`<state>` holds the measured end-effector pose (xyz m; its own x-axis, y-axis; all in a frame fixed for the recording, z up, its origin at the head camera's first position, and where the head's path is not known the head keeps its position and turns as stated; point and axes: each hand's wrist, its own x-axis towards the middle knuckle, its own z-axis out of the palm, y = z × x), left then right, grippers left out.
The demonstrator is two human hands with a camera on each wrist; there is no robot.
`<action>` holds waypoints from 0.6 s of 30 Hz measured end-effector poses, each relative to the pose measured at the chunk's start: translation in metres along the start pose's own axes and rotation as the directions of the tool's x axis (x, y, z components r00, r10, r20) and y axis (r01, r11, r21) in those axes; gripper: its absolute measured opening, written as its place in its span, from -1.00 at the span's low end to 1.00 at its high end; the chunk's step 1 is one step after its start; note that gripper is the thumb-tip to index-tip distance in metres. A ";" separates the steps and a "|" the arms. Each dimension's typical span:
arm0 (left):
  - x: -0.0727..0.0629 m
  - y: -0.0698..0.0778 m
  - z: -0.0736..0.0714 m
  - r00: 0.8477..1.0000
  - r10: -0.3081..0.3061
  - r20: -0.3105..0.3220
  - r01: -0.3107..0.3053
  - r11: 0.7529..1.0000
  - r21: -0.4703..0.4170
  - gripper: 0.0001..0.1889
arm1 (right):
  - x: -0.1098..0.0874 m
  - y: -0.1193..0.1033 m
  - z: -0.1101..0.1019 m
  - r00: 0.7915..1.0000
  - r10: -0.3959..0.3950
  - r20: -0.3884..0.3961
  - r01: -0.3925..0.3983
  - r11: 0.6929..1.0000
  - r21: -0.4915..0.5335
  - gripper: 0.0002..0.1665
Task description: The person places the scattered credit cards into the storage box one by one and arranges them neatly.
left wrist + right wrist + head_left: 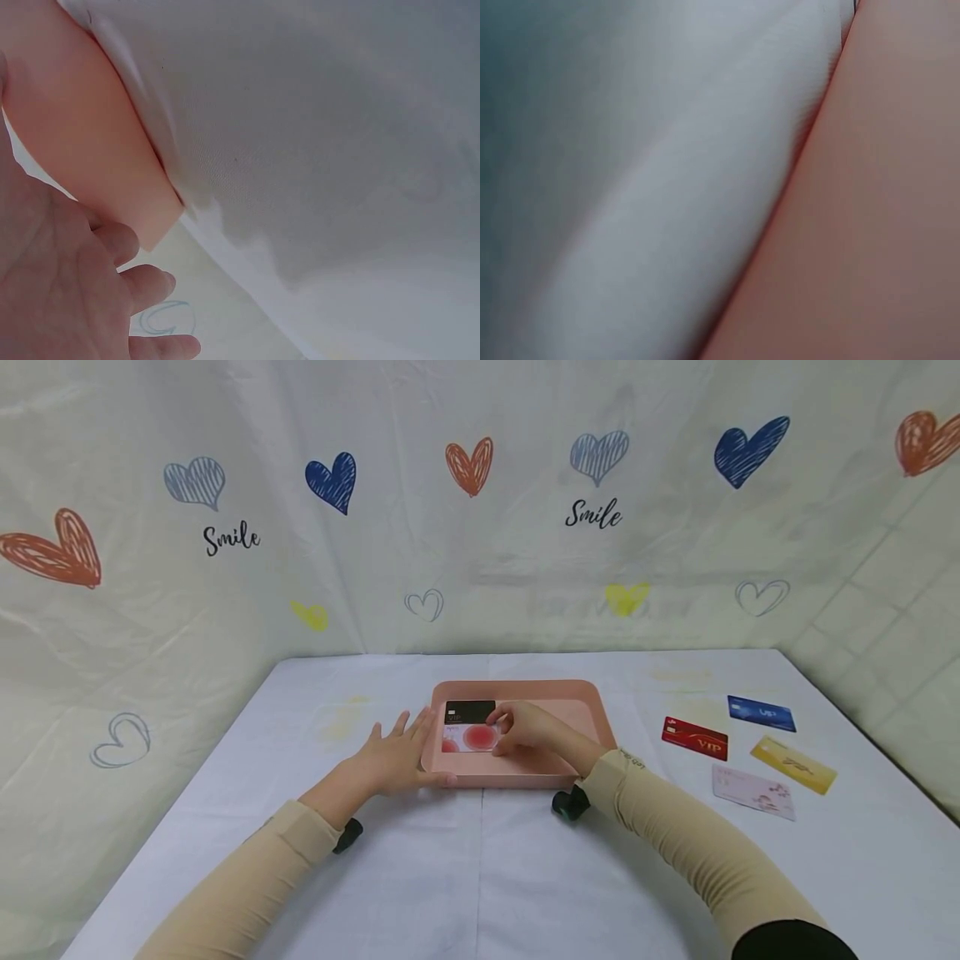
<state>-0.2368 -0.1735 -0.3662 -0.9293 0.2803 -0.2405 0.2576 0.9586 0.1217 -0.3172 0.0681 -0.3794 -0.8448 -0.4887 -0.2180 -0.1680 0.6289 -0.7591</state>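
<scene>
Your right hand (531, 727) bends at the right end of the red-circled card (478, 738) inside the pink tray (517, 781) — long axis left-right, pinch unclear — your left hand (392, 758) spreads along the tray's left rim.

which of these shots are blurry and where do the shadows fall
Head view: mostly crisp, with soft shadows on the white cloth beneath the left sleeve and right sleeve; left wrist: left hand and pink tray fairly clear, a broad grey shadow across the cloth; right wrist: blurriest, dim, darkening to greenish at the left edge.
</scene>
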 end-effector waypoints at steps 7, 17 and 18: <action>0.000 0.001 -0.001 1.000 0.001 -0.001 -0.001 1.000 0.009 0.27 | -0.001 0.001 0.000 1.000 -0.007 -0.010 0.007 1.000 0.013 -0.46; -0.001 0.001 -0.001 1.000 0.000 0.005 0.000 1.000 0.004 0.27 | -0.001 0.000 0.001 1.000 -0.020 -0.020 0.019 1.000 -0.006 -0.50; 0.000 0.001 -0.001 1.000 0.000 0.005 0.000 1.000 0.003 0.27 | -0.001 0.000 0.002 1.000 -0.019 -0.020 0.018 1.000 -0.005 -0.50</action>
<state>-0.2363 -0.1727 -0.3652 -0.9279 0.2809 -0.2453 0.2587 0.9586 0.1191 -0.3155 0.0677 -0.3802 -0.8514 -0.4883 -0.1916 -0.1863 0.6231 -0.7597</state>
